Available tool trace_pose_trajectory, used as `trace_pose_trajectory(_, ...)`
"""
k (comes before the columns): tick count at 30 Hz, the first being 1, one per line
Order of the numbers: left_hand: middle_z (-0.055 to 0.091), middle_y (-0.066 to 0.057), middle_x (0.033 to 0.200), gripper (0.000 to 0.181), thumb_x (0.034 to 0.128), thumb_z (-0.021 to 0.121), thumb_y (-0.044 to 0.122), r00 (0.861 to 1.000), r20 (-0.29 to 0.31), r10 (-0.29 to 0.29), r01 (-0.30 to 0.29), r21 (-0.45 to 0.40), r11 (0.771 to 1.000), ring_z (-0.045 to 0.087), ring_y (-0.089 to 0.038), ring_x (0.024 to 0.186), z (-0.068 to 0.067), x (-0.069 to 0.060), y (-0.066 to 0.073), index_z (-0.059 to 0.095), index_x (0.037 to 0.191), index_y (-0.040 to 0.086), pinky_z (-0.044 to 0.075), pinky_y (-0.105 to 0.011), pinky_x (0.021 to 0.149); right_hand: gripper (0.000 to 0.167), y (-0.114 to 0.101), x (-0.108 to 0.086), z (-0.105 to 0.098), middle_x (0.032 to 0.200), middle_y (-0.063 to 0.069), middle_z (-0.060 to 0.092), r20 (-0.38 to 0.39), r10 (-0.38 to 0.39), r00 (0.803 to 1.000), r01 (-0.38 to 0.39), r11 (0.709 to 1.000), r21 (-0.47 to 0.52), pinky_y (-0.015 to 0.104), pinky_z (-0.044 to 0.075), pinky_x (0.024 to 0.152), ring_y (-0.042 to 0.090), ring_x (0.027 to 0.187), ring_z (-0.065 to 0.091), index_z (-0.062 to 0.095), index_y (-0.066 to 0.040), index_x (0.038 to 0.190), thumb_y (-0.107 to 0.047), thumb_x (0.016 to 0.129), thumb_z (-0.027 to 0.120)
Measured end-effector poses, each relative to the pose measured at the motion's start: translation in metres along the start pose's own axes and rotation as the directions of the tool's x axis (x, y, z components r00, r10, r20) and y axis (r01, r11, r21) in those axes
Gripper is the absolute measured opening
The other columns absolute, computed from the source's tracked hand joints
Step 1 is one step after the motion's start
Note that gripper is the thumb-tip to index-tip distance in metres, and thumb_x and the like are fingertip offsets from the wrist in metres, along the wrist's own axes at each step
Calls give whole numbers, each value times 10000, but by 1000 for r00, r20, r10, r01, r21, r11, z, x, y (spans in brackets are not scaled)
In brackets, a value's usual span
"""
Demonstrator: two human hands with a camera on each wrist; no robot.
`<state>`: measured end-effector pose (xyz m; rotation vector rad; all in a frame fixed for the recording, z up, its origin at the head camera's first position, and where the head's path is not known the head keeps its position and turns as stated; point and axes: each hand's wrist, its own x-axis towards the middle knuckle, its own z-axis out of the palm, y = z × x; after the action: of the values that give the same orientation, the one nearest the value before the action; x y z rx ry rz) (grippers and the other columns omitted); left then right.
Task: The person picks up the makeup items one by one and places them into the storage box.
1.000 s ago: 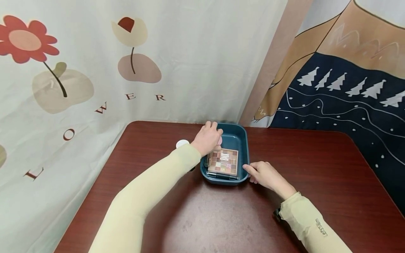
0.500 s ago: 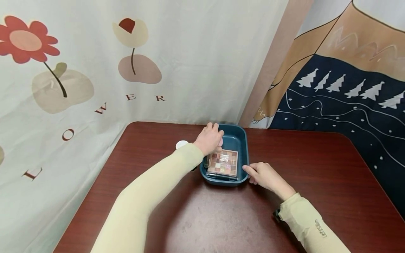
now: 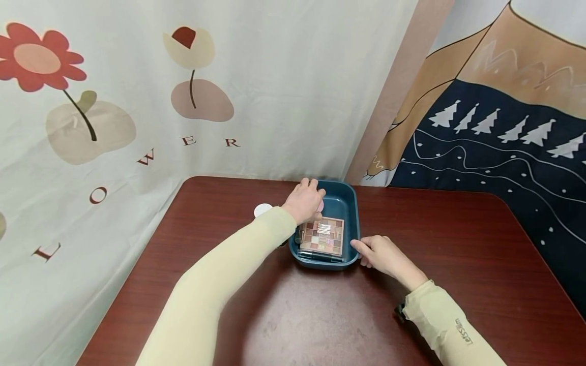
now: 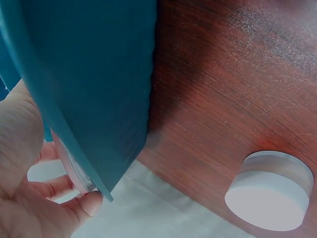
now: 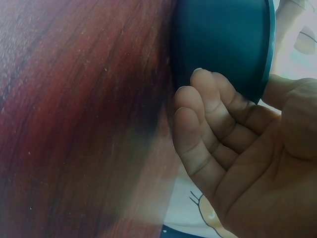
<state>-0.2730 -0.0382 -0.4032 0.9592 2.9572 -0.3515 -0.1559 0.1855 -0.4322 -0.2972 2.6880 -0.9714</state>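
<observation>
My left hand (image 3: 303,202) reaches over the left wall of a dark blue bin (image 3: 355,213) and holds a round pink container (image 3: 320,206) near its far left corner. The left wrist view shows fingers curled about this pink container (image 4: 72,166), partly hidden behind the bin wall. With thumb over the rim and fingers against the outside, my right hand (image 3: 377,251) grips the bin's near right side. Inside the bin lies an eyeshadow palette (image 3: 322,236). A slim dark tube (image 3: 320,255) lies along its near edge, and another dark tube (image 3: 298,235) is at the left, partly covered.
A white-lidded round jar (image 4: 267,198) stands on the reddish-brown table (image 3: 439,229) left of the bin, partly behind the left sleeve in the head view. A printed curtain (image 3: 284,101) hangs along the table's far edge.
My left hand and the pink container have shifted slightly to the right inside the bin. The right hand keeps its grip on the rim.
</observation>
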Motion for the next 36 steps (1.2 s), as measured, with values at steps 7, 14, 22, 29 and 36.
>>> trace_pose_trajectory(7,525,-174,1396,648,952,715,490,1000,6,17,-17,-4,1000,469,-324,1238,1,5,0,556,1452,109,451,-390,1084,381,0,-1,0,660,7,645,1,-9,1000,9,1000,10,321,497,624,135,623,571,685,-74,784,-294,1072,565)
trace_pose_trajectory(14,523,-158,1405,644,955,699,503,999,29,29,-29,9,1000,472,-324,1251,1,5,2,553,1458,129,446,-399,1086,381,1,-1,0,658,4,642,4,-16,1000,16,1000,13,322,498,622,136,624,570,683,-75,784,-291,1073,561)
trace_pose_trajectory(22,487,-157,1475,666,974,676,502,996,81,44,-43,-8,999,450,-329,1303,5,9,2,513,1505,134,422,-420,1110,394,1,0,0,660,5,653,0,-21,1000,21,1000,15,320,516,616,131,618,588,679,-70,780,-302,1075,558)
trace_pose_trajectory(29,458,-172,1517,681,992,658,494,994,89,59,-57,-30,998,431,-341,1358,8,11,1,480,1535,125,403,-421,1140,390,1,-1,0,666,8,661,2,-21,1000,21,1000,19,320,523,618,133,621,596,676,-69,783,-298,1076,557)
trace_pose_trajectory(36,456,-175,1521,653,1018,633,442,992,106,62,-54,-73,996,434,-345,1356,11,13,0,456,1547,102,392,-429,1146,396,1,-1,0,667,8,662,6,-18,1000,18,1000,19,321,524,620,134,622,597,674,-66,780,-301,1076,557)
